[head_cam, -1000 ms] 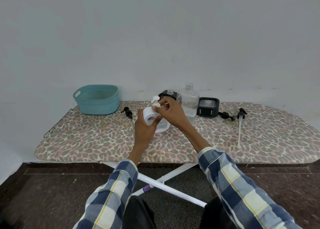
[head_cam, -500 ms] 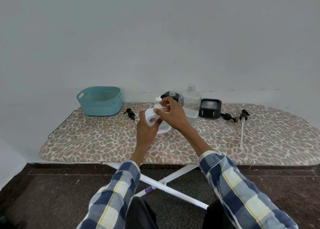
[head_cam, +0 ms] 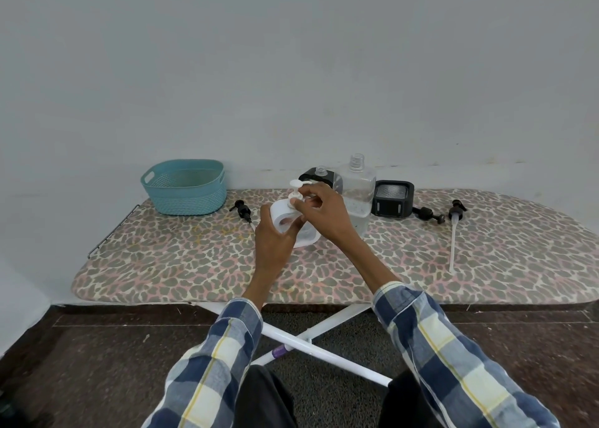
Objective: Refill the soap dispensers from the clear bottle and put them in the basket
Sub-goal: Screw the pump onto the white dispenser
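At the centre of the frame the left hand is wrapped around a white soap dispenser, tilted above the ironing board. The right hand has its fingertips pinched on the white pump (at its collar). Just behind stands the clear bottle, uncapped. The teal basket sits at the board's left end, well apart.
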